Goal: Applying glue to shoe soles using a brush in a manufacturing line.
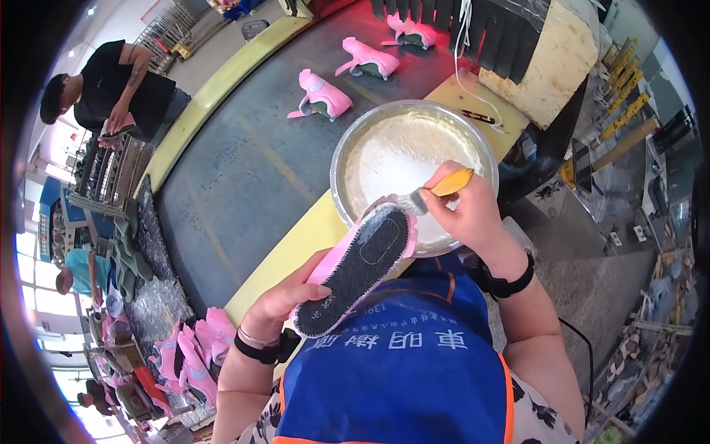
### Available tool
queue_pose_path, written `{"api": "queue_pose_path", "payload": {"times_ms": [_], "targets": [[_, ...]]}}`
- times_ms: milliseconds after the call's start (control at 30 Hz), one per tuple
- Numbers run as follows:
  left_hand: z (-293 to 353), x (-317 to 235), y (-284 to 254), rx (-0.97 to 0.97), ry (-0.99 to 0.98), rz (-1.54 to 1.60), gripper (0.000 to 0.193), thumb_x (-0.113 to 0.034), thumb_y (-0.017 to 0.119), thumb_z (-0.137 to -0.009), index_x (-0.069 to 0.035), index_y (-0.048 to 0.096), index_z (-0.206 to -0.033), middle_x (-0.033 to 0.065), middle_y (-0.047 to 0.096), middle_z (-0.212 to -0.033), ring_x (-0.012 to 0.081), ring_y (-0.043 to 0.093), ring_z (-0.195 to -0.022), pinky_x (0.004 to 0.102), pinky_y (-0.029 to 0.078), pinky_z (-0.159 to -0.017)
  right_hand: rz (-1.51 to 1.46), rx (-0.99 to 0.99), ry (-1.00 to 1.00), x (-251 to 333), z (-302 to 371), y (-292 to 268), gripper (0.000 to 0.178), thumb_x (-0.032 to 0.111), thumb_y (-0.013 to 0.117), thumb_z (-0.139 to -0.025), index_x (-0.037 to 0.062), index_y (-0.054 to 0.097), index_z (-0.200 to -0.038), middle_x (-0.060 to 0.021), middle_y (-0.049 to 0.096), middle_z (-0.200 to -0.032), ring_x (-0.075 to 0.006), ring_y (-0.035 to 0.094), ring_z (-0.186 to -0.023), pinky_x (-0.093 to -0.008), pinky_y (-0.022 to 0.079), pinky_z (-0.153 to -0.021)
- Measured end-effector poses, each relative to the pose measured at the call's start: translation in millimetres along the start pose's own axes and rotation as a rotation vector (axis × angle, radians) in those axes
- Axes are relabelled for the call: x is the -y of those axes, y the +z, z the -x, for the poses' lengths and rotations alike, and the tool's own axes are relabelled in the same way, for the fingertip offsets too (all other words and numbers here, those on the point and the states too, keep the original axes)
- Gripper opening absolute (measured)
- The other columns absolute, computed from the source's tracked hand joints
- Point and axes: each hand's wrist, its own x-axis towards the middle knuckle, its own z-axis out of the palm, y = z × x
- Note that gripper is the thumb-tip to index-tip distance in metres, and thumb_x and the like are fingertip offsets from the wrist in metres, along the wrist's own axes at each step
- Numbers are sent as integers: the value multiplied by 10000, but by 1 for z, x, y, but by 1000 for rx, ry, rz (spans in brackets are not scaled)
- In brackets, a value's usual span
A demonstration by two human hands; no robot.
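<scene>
Head view — item: pink shoe upper (pixel 360 264), sole side up, clasped from beneath by the left hand (pixel 285 300) just below the metal bowl (pixel 347 148) of white glue. Brush (pixel 438 191) pinched in the right hand (pixel 467 213), bristles touching the toe end. Glue is best spread thinly and evenly to the grey sole's edge — pink sides kept clean, shoe held level over the bowl.

Two bare forearms rise from the lower edge. The left hand (pixel 285 300) curls closed, palm up, a dark band and a thin bracelet on its wrist. The right hand (pixel 464 211), higher, pinches shut, fingers pointing left, a black band on its wrist.
</scene>
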Motion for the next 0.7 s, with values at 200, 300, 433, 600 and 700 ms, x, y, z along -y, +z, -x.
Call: {"api": "queue_pose_path", "payload": {"times_ms": [200, 300, 433, 600, 700], "targets": [[-6, 14, 4, -46, 79, -21, 849, -192, 649, -783, 44, 286, -1513, 186, 466, -1448, 262, 440, -1363, 368, 308, -1153, -98, -191, -14, 4, 8, 21, 125, 79, 732, -855, 33, 616, -869, -59, 622, -679, -141, 585, -538, -268, 453, -522], [-12, 19, 5, -61, 122, 10, 877, -204, 656, -773, 40, 268, -1521, 187, 455, -1453, 266, 438, -1365, 371, 300, -1157, 172, -136, 122, 7, 9, 17, 135, 101, 706, -879, 46, 593, -830, -60, 602, -640, -157, 587, -519, -283, 446, -511], [-16, 28, 2, -96, 171, -101, 918, -195, 675, -754, 32, 247, -1534, 191, 421, -1486, 270, 399, -1399, 381, 272, -1176, 140, -214, 156, 10, 7, 12, 145, 115, 686, -884, 48, 578, -815, -66, 579, -592, -217, 604, -513, -324, 456, -506], [-17, 39, -2, -148, 226, -188, 955, -155, 700, -737, 24, 226, -1546, 193, 382, -1517, 271, 370, -1421, 393, 258, -1186, 42, -229, 134, 8, 3, 29, 133, 116, 688, -873, 36, 592, -827, -89, 600, -596, -249, 627, -528, -351, 470, -514], [-15, 44, -3, -225, 263, -185, 949, -145, 699, -743, 15, 222, -1548, 190, 381, -1518, 270, 376, -1415, 394, 274, -1180, 241, -194, 170, 6, 2, 28, 140, 123, 699, -864, 27, 602, -833, -101, 608, -596, -260, 630, -527, -365, 474, -518]]}}
